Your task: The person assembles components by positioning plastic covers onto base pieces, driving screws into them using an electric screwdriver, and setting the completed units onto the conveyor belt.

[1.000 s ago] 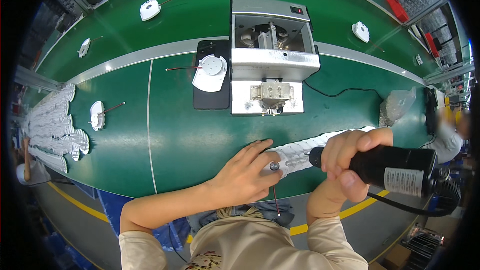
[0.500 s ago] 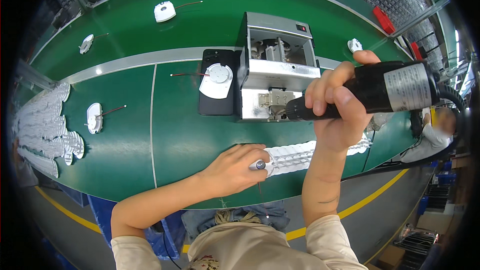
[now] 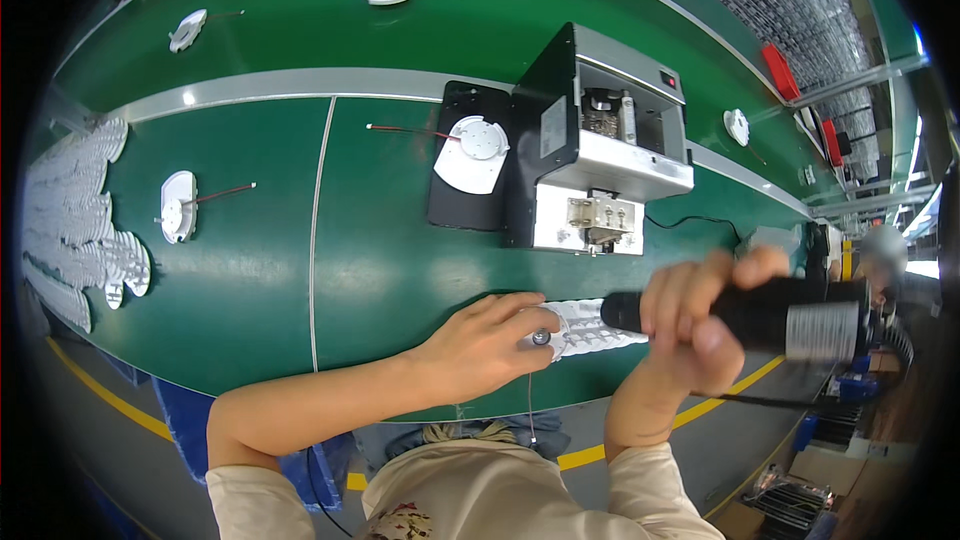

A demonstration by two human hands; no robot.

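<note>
My right hand (image 3: pixel 695 325) is wrapped round a black corded electric screwdriver (image 3: pixel 790 315) with a pale label, blurred by motion. The screwdriver lies nearly level, its nose pointing left over a row of stacked white plastic pieces (image 3: pixel 592 328). My left hand (image 3: pixel 490 340) rests near the bench's front edge, fingers closed round a white part with a small round metallic piece (image 3: pixel 541 337) on it. A thin wire (image 3: pixel 530 405) with a small white connector hangs from that part. My fingers hide most of it.
A metal screw feeder (image 3: pixel 610 150) stands ahead. Left of it, a wired white housing (image 3: pixel 472 155) lies on a black phone-like slab (image 3: pixel 440 202). More white housings (image 3: pixel 179 207) are scattered about. White stacked pieces (image 3: pixel 75 210) line the far left. Another person (image 3: pixel 880 255) is at right.
My right hand has brought the screwdriver down from the feeder's front plate toward my left hand. The whole view has shifted slightly. My left hand keeps its hold on the white part.
</note>
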